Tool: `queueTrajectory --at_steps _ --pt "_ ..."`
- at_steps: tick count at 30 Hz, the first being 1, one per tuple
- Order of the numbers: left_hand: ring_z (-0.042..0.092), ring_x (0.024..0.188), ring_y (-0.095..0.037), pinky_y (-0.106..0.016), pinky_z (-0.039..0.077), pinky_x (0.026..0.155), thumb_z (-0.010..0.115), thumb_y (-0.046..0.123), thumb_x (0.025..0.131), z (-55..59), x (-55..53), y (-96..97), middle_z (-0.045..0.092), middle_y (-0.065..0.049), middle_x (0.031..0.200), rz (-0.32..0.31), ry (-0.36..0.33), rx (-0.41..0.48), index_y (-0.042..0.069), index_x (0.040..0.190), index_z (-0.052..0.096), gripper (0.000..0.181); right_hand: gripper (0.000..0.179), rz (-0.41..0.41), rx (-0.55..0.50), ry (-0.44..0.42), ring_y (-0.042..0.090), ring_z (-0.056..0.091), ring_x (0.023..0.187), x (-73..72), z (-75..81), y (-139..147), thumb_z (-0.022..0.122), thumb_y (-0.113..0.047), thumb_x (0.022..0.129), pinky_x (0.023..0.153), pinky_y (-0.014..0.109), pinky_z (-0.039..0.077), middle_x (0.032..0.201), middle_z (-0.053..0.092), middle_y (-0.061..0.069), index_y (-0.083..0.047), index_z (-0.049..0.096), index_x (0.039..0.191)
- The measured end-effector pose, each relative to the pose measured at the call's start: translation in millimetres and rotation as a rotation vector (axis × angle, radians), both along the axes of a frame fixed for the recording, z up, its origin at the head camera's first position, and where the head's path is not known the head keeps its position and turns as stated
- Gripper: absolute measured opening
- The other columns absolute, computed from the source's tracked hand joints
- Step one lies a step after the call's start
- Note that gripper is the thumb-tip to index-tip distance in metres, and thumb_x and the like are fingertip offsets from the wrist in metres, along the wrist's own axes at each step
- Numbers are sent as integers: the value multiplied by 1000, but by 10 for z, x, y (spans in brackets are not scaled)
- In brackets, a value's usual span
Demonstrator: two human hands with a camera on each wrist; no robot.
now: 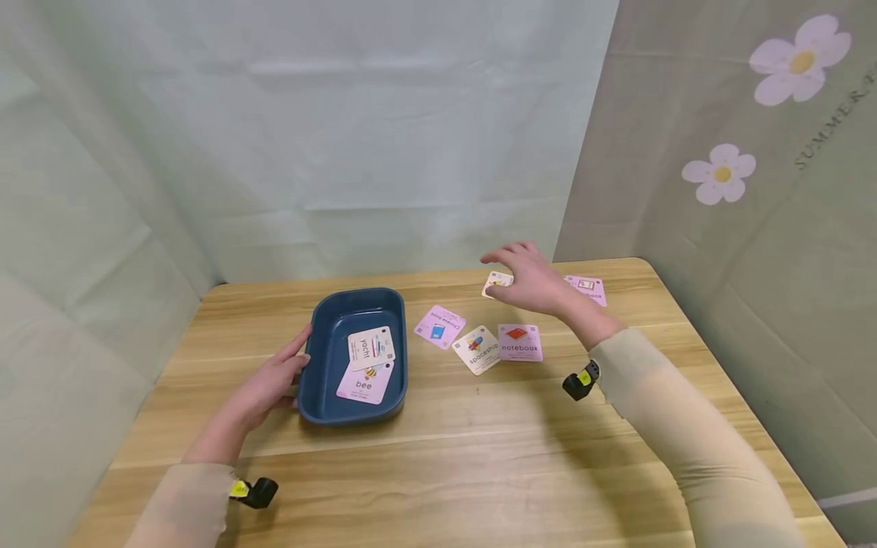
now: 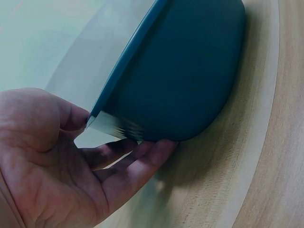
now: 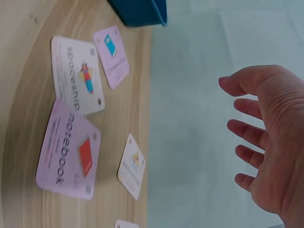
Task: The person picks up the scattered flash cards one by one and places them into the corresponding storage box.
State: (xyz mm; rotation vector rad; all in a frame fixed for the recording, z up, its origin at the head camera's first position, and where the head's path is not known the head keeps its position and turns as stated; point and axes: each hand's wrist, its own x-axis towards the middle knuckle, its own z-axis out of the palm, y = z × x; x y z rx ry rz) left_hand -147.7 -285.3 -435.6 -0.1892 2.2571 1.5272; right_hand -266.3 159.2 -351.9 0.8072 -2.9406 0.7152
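A dark blue plastic box stands left of the middle. My left hand holds its left side; in the left wrist view the thumb touches the rim of the box and the fingers press its outer wall. Inside lie a yacht card and, partly under it, a bee card. My right hand hovers over the table's far side, empty, fingers loosely curved and spread. Nearest to it is a white card with a small picture, partly hidden in the head view; the right wrist view shows this card whole.
Right of the box lie a Chinese book card, a spaceship card and a notebook card, the last two touching. Another pink card is partly behind the right hand. Cloth curtains surround the wooden table.
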Motion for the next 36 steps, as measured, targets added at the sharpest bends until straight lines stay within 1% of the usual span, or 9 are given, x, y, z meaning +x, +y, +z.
queueTrajectory --at_steps 9,13,18,22,25,29,36 --pt "42 127 -50 -43 55 76 30 28 112 24 29 -10 -1 -25 168 -9 -4 -2 40 164 1 61 59 -21 53 4 36 31 144 0 -58 205 73 -37 89 116 60 21 152 49 9 -18 59 143" --pt "44 125 -49 -43 55 75 30 27 112 24 33 -15 1 -26 168 -9 0 1 39 164 1 61 60 -26 61 1 36 33 142 -4 -75 260 74 -38 89 116 61 22 150 50 8 -18 59 143" --pt "47 123 -47 -42 55 74 30 27 112 20 34 -10 3 -26 168 -2 6 -4 39 164 1 61 59 -33 84 -14 36 34 139 16 -100 325 76 -35 89 114 60 25 149 51 11 -16 60 142" --pt "45 125 -48 -42 55 74 30 28 112 15 34 -9 2 -25 168 3 1 -9 40 164 2 61 58 -42 114 -35 37 33 140 35 -147 376 75 -35 89 112 60 28 149 50 13 -16 60 142" --pt "44 127 -49 -42 55 74 31 28 112 13 33 -10 1 -24 169 5 -1 -10 41 164 2 61 58 -43 131 -55 39 34 140 44 -183 414 75 -34 90 113 61 27 149 50 14 -15 59 143" --pt "43 127 -50 -42 55 74 31 28 112 26 37 -6 0 -23 169 3 2 -9 40 164 2 61 58 -41 145 -70 41 34 139 43 -252 453 75 -34 90 115 62 22 149 50 16 -13 60 142" --pt "43 126 -50 -42 54 74 31 28 112 32 40 -6 -1 -23 169 2 -2 -8 40 164 1 61 55 -45 165 -105 42 33 141 55 -409 491 73 -39 91 115 64 22 150 50 16 -14 63 139"
